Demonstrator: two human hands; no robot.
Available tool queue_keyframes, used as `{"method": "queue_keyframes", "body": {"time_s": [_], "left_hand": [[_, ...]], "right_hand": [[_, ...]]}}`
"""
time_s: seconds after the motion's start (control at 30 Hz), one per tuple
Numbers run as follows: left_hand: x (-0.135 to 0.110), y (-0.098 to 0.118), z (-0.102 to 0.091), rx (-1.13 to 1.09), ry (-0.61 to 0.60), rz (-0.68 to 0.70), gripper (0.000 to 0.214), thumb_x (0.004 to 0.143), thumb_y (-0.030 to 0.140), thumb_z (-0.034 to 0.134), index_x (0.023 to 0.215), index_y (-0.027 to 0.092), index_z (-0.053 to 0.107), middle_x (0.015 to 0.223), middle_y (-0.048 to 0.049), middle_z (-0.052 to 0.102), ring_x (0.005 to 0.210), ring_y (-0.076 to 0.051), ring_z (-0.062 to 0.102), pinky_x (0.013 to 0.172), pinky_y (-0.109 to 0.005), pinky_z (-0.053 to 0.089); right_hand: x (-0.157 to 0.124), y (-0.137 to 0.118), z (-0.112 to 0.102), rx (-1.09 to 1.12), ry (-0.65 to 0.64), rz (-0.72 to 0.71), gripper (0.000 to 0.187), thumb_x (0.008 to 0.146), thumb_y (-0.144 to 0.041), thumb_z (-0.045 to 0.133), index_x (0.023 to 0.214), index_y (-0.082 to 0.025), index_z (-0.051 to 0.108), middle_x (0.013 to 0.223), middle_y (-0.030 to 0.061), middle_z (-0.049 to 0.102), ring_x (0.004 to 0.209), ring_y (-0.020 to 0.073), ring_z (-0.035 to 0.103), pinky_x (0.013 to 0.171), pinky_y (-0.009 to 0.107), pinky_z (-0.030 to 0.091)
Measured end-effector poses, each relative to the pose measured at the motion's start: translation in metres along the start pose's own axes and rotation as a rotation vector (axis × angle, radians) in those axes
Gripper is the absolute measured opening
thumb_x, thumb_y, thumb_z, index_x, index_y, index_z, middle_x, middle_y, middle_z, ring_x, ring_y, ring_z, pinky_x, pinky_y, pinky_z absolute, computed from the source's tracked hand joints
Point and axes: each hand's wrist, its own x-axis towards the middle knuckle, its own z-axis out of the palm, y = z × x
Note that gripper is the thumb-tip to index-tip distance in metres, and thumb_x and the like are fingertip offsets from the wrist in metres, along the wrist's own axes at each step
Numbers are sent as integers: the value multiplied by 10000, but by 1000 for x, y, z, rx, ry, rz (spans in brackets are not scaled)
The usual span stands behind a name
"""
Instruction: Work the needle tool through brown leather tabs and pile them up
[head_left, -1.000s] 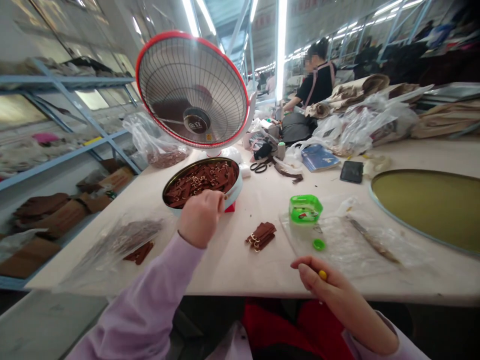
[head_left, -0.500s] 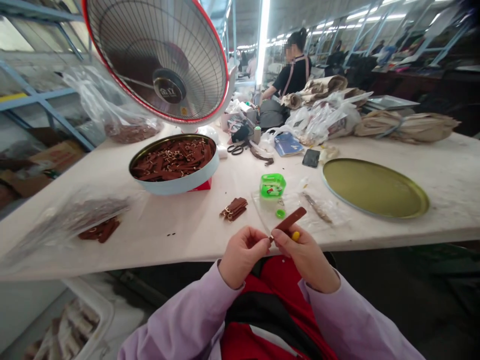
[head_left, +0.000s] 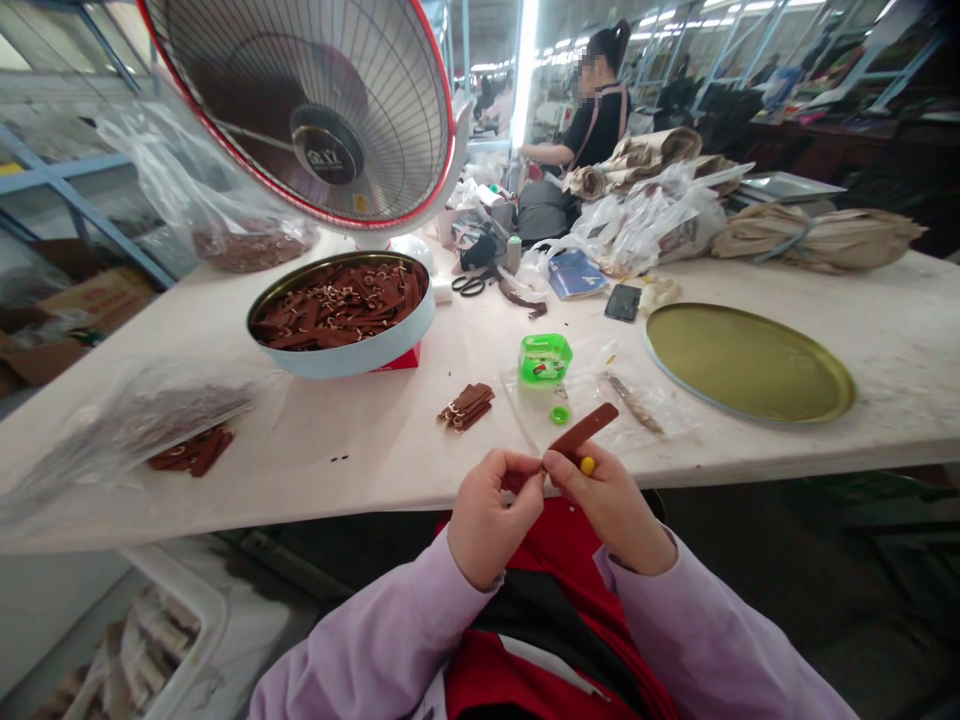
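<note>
Both my hands meet just below the table's front edge. My right hand (head_left: 609, 500) pinches the near end of a brown leather strap (head_left: 583, 428) that slants up and to the right, and a small yellow-tipped tool (head_left: 587, 465) sticks out between its fingers. My left hand (head_left: 493, 510) is closed, its fingertips pinched against the same end of the strap. A round tin (head_left: 352, 352) filled with more brown straps with metal rings sits at the back left. A small stack of straps (head_left: 466, 405) lies on the table ahead of my hands.
A red-rimmed heater dish (head_left: 315, 110) stands behind the tin. A green box (head_left: 545, 358), a clear bag (head_left: 637, 405) and a gold tin lid (head_left: 750, 360) lie to the right. Plastic bags with straps (head_left: 142, 420) are at the left. Another person (head_left: 592, 110) works at the far end.
My left hand came back from the tin with a strap and joined my right hand at the table edge. Since half a second ago the hands have barely shifted.
</note>
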Motion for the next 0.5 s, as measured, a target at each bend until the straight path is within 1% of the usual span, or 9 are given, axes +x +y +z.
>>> {"method": "queue_keyframes", "body": {"time_s": [0.07,0.1,0.23,0.33,0.4,0.5], "left_hand": [[0,-2,-3,-4,-61,9,127,747,228,549,848,164,591,795,-35,629,728,-130,572,694,-245,446],[1,-3,-5,-17,-83,3,138,746,236,560,857,163,595,809,-38,630,736,-131,571,706,-250,446],[8,-10,-11,-193,-140,-95,233,671,306,663,826,158,571,717,-7,601,645,-109,542,632,-234,433],[12,-14,-11,-264,-184,-174,274,627,347,700,733,153,537,614,22,564,560,-87,502,551,-210,390],[13,-16,-11,-273,-181,-208,284,620,356,704,696,151,522,565,36,542,524,-75,476,521,-202,366],[14,-16,-11,-325,-201,-243,283,615,350,707,713,144,540,608,19,584,563,-86,515,570,-217,403]], "right_hand": [[1,3,-1,91,-26,60,294,696,-453,634,665,-177,538,502,-61,414,447,76,323,409,226,238],[2,4,-1,150,-54,99,295,699,-446,638,665,-175,528,493,-68,397,439,68,304,406,222,221],[1,5,0,343,-177,235,285,696,-409,663,684,-166,513,499,-77,390,428,49,268,403,214,173],[1,3,3,405,-242,278,267,702,-379,671,705,-165,510,502,-87,376,422,38,251,403,209,147],[1,3,4,424,-242,277,251,711,-360,670,718,-168,508,500,-92,369,423,34,249,406,207,144],[4,5,4,440,-194,271,254,710,-359,673,705,-166,508,506,-85,407,429,34,272,409,206,165]]}}
